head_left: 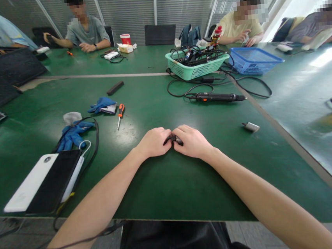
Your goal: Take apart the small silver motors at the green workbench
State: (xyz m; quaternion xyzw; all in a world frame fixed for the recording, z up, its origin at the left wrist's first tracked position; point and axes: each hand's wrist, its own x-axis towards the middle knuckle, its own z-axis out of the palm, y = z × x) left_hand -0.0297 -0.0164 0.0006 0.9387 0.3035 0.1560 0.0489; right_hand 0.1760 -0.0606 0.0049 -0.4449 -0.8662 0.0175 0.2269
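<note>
The left hand [154, 142] and the right hand [191, 141] were held close together above the green table top [166, 187], with the fingers curled inward. A small dark object [173, 140] appeared to be pinched between the fingertips of both hands. Its kind could not be told, because most of it was hidden by the fingers. The hands were not spread, and they were resting near the front edge of the table.

To the left of the hands, a screwdriver with an orange handle [120, 115] was lying on the table, and a blue glove [73, 135] was seen further left, beside a flat white and black case [44, 183]. To the right, a small silver object [251, 127] was lying apart from the right hand. Beyond it, an electric screwdriver [216, 97] was placed among black cables [198, 90]. A green plastic basket [196, 70] and a blue plastic basket [252, 60] were standing farther away, and a co-worker [85, 34] was seated across the table.
</note>
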